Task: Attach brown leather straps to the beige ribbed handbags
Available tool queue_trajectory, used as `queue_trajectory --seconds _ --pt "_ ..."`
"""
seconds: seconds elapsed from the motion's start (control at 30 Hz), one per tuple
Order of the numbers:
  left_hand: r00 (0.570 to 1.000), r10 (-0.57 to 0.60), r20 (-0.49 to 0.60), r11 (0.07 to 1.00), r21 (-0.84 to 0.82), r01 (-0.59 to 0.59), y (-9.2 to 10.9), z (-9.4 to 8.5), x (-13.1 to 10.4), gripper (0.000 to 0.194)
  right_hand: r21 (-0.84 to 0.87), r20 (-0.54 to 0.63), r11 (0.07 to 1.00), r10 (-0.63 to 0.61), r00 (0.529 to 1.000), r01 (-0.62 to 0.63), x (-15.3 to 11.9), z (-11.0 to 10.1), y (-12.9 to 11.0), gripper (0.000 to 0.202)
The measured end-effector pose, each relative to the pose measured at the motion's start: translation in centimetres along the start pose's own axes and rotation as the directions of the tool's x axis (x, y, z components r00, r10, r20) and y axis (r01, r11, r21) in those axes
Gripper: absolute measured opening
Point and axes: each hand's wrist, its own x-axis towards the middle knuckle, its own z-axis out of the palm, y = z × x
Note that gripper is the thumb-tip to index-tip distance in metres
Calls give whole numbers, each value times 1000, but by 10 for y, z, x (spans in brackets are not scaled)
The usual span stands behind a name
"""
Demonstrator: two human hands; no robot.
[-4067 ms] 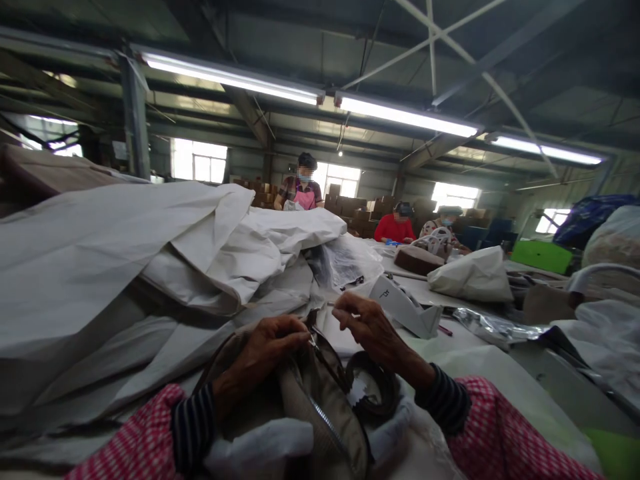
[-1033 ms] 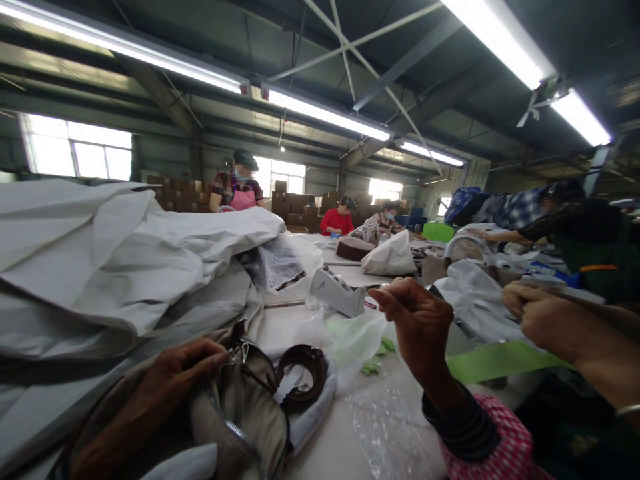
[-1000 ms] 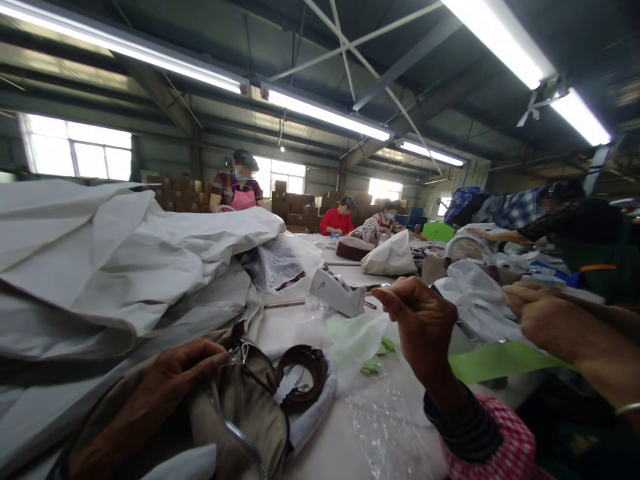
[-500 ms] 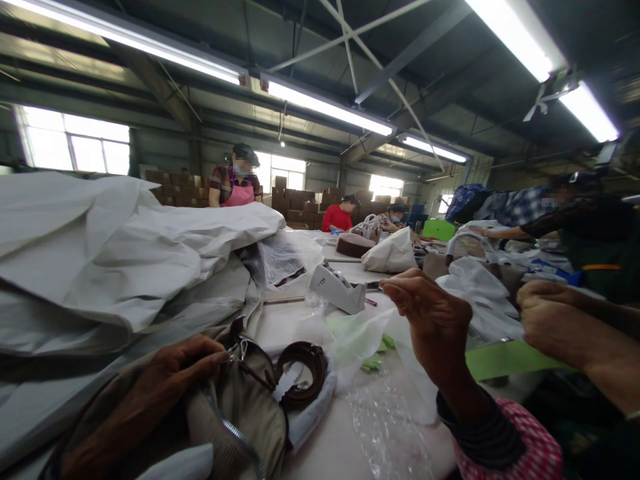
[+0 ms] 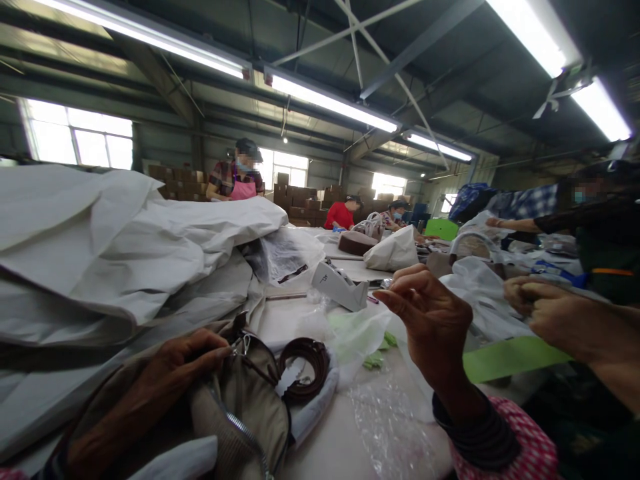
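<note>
Here, pinching the bag (image 5: 250, 400) beside its metal clip (image 5: 246, 343) with the left hand (image 5: 187, 363), the fabric lying beneath the palm. Holding the right hand (image 5: 433, 320) up, thumb and fingertips pressed together, perhaps on something tiny. Showing the coiled strap (image 5: 321, 367) right of the left hand, and the tape dispenser (image 5: 340, 287) left of the right.

From the picture's centre, runs open at six o'clock over bare tabletop (image 5: 345, 450), between the coiled brown strap (image 5: 321, 371) and the crinkled clear plastic (image 5: 393, 430). Meets the white tape dispenser (image 5: 340, 287) at five. Is blocked at seven by the tan bag (image 5: 265, 400), at nine by heaped white sheets (image 5: 100, 220), and at four by the raised right hand (image 5: 383, 288), the green strip (image 5: 515, 359) and another person's hands (image 5: 555, 320).
</note>
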Motion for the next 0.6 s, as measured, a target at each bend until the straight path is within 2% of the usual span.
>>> queue_trajectory --seconds 0.17,0.33,0.4,0.47,0.53,0.6 --pt "1000 8 -5 1000 -3 -8 -3 0 1 41 46 72 999 21 997 -25 0 -1 -1 19" --pt "1000 21 12 999 -29 -21 -8 0 3 38 114 68 985 125 990 -132 4 -4 6 17" --pt "1000 19 13 999 -28 -18 -8 -1 3 39 93 51 987 126 991 -130 8 -6 4 16" --pt "1000 10 6 1000 -16 -10 -8 -1 3 38 94 12 993 73 997 -74 16 -11 -1 8" --pt "1000 5 -4 1000 -25 -6 -7 -1 2 37 133 -75 991 6 997 4 26 -17 -9 30" --pt "1000 8 -9 997 -83 -9 -7 -1 1 37 174 -218 983 -19 976 58 35 -24 -16 46"
